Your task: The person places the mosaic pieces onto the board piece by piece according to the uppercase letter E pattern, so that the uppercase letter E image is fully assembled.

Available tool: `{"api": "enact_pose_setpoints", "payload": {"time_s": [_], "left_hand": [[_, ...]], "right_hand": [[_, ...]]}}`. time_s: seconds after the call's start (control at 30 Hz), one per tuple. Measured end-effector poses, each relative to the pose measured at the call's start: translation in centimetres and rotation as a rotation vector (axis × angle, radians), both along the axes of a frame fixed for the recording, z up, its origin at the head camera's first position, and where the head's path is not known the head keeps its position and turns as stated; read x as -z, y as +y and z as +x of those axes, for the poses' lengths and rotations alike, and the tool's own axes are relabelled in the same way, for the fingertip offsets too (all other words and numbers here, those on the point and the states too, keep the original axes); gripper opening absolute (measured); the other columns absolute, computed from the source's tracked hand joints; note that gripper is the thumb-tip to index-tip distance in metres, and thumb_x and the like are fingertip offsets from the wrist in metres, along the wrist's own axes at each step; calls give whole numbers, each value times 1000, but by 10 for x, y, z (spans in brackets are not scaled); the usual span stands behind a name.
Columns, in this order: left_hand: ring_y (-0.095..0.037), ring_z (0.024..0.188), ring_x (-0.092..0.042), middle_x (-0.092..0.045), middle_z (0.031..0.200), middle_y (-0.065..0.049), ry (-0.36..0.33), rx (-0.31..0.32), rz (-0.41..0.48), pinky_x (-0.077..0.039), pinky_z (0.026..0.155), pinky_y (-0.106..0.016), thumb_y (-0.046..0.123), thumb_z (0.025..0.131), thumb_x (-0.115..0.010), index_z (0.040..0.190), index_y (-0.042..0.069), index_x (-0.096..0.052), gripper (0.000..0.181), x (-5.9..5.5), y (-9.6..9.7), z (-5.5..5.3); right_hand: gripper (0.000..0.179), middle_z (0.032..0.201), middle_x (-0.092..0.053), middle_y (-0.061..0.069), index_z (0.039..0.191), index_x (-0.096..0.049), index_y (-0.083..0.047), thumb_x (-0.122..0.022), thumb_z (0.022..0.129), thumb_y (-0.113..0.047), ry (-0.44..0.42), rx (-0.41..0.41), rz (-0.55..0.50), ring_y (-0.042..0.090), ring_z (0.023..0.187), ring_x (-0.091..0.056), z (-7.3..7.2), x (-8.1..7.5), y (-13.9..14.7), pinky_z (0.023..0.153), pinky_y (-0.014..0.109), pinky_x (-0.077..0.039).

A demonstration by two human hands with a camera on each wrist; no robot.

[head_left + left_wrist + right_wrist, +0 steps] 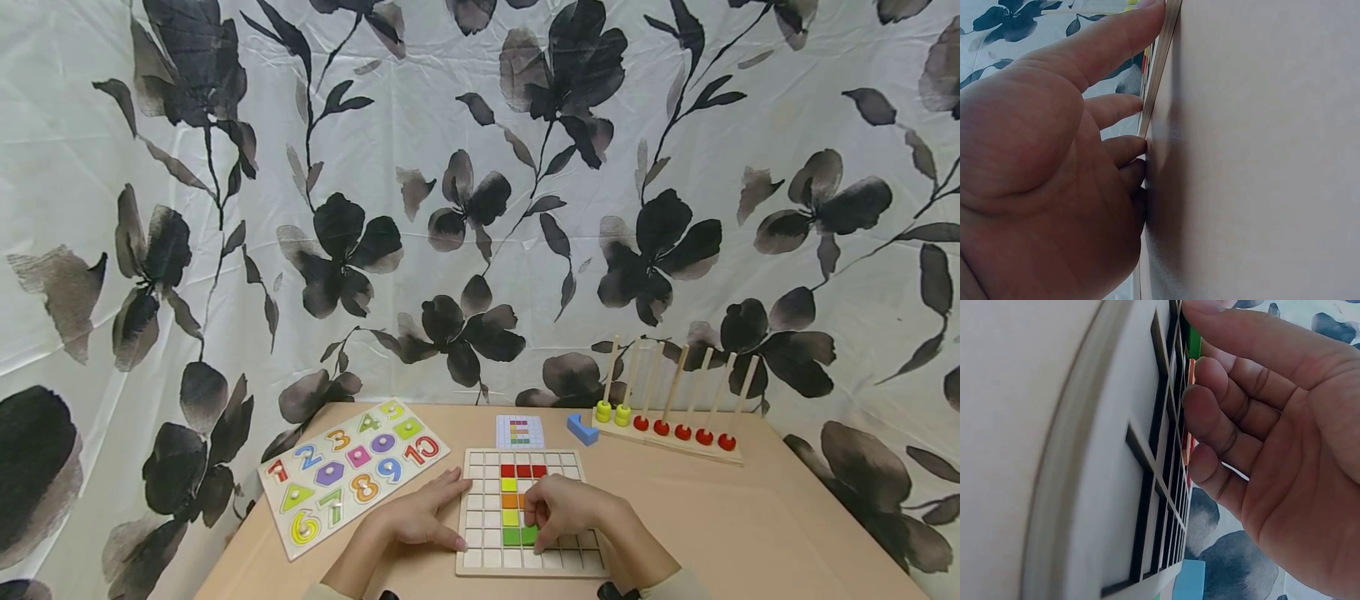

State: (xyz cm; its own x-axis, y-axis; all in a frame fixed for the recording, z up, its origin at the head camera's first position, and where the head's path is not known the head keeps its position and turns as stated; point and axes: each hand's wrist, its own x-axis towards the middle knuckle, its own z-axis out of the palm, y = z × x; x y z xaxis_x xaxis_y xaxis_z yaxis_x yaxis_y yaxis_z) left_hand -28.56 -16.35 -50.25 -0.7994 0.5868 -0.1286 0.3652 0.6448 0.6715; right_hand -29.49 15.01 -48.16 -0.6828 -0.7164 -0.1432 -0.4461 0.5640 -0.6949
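A wooden grid board (483, 560) lies in front of me. In its squares sit a row of red tiles (520, 471), a yellow tile (509, 484), orange tiles (510, 501), another yellow tile below them and a green tile (512, 537). My right hand (566, 508) is over the board, thumb and forefinger pinching a second green tile (1195, 341) beside the first; its other fingers are bent close over the squares. My left hand (420, 512) rests against the board's left side, fingers spread, with the thumb at the lower edge and the fingertips near the upper corner.
Behind the board lies a pattern card (519, 442) with a coloured grid. At left is a number-and-shape puzzle board (288, 533). A blue block (582, 429) and a peg counting stand (705, 447) with yellow and red rings stand at back right, before a floral cloth (450, 100).
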Motion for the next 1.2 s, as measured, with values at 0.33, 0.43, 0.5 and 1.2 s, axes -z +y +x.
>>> {"api": "enact_pose_setpoints", "payload": {"time_s": [0.33, 0.43, 0.5, 1.2], "left_hand": [[-42, 161, -12, -18, 173, -20, -1, 3, 12, -12, 127, -67, 37, 81, -87, 160, 11, -40, 96, 0, 0, 0], [-43, 161, -11, -17, 173, -21, 1, 7, 17, -11, 127, -67, 37, 81, -87, 160, 10, -39, 97, 0, -1, 0], [-43, 161, -11, -17, 173, -22, 3, 8, 17, -11, 127, -67, 37, 81, -87, 160, 10, -39, 97, 0, -1, 0], [-41, 161, -14, -20, 174, -17, -5, -5, -10, -14, 127, -66, 40, 81, -87, 160, 14, -41, 95, 0, 1, -1]], "right_hand": [[22, 71, -60, -8, 91, -72, -10, -91, 79, -14, 0, 8, -39, 2, 65, -52, 1, -2, 3, 59, 17, -43], [18, 73, -61, -8, 95, -74, -10, -87, 84, -15, 2, 29, -72, 4, 66, -52, -1, -3, 8, 60, 18, -42], [17, 75, -61, -7, 98, -74, -11, -85, 86, -16, 15, 42, -88, 4, 68, -53, -2, -3, 13, 61, 18, -43], [40, 99, -68, 11, 120, -69, 0, -83, 85, -11, 68, 119, -133, 15, 85, -61, -17, -12, 94, 76, 23, -54]]}}
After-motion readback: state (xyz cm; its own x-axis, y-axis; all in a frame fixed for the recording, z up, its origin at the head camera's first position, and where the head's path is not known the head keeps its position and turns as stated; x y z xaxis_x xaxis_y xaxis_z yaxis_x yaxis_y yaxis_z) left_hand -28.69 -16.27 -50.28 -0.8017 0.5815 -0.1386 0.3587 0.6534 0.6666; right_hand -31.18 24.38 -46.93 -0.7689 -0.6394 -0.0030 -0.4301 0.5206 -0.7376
